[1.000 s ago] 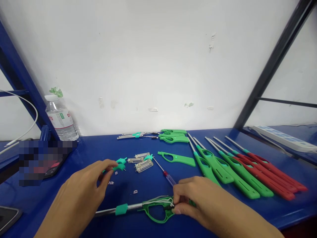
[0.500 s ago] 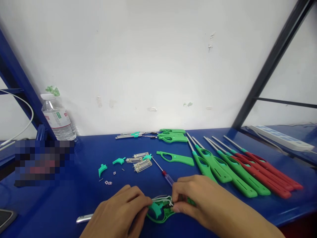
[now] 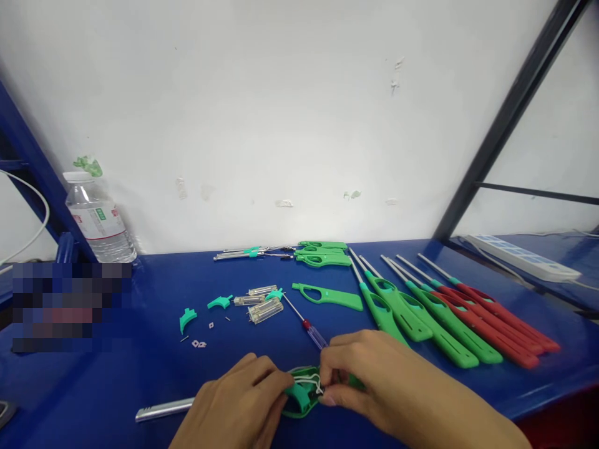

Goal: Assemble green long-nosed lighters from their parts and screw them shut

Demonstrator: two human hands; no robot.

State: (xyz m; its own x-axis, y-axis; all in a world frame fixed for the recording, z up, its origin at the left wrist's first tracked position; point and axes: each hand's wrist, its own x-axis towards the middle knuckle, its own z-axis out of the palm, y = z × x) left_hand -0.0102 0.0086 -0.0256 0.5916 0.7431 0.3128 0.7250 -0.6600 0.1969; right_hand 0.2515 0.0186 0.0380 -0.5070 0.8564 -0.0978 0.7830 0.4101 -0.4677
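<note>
Low in the middle of the view lies an opened green gas lighter [image 3: 299,410], its shell showing a teal trigger [image 3: 298,395] and white wires [image 3: 306,378]. Its metal nozzle tube [image 3: 163,409] sticks out to the left from under my left hand [image 3: 238,399]. That hand is closed over the lighter's front end, fingertips at the trigger. My right hand [image 3: 360,371] is closed round the handle side, thumb and forefinger pinched together beside the wires. Whatever small part sits between those fingertips is hidden. A screwdriver [image 3: 314,333] with a clear purple handle lies just beyond the right hand.
Finished green lighters [image 3: 412,318] and red lighters [image 3: 505,324] fan out at right. Behind lie green shells [image 3: 327,295], clear fuel tanks [image 3: 266,310], loose teal triggers [image 3: 188,320] and metal tubes [image 3: 238,254]. A water bottle [image 3: 100,218] stands at left, a power strip [image 3: 524,257] far right.
The view has shifted slightly, and more of the nozzle tube shows left of my left hand. Both hands keep their hold on the lighter, fingers a little closer together over the wires.
</note>
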